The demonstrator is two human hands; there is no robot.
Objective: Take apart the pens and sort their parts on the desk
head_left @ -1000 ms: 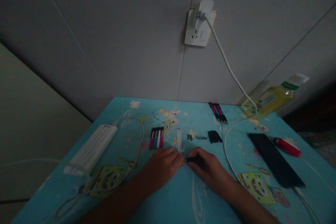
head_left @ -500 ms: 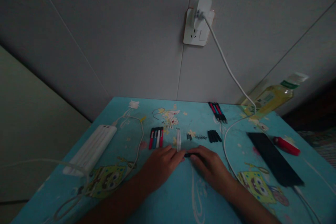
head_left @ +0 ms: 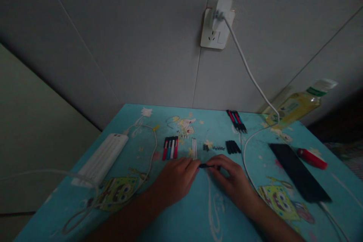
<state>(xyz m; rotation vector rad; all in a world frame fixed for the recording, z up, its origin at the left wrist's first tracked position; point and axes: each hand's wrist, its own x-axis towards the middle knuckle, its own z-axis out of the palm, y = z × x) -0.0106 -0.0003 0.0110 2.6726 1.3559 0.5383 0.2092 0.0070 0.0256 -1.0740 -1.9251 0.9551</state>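
Note:
My left hand (head_left: 180, 174) is closed around a black pen part (head_left: 202, 165), whose end sticks out past the fingertips. From that end a thin dark piece runs across to my right hand (head_left: 231, 174), which pinches it between thumb and fingers. Just beyond lie slim white pen refills (head_left: 194, 148). Left of them sits a row of red, blue and white pen barrels (head_left: 170, 148) with dark ends. To the right are small black parts (head_left: 205, 147), little springs (head_left: 218, 148) and several black grips (head_left: 233, 147).
Several assembled pens (head_left: 236, 121) lie near the wall. On the right are a dark phone (head_left: 299, 172), a red object (head_left: 312, 158) and a tilted bottle of yellow liquid (head_left: 295, 107). A white power strip (head_left: 102, 159) and its cable take up the left. Another white cable (head_left: 246, 64) hangs from the socket.
My right hand has drawn slightly to the right, away from the left, so a thin dark piece now shows between them. The view has shifted a little.

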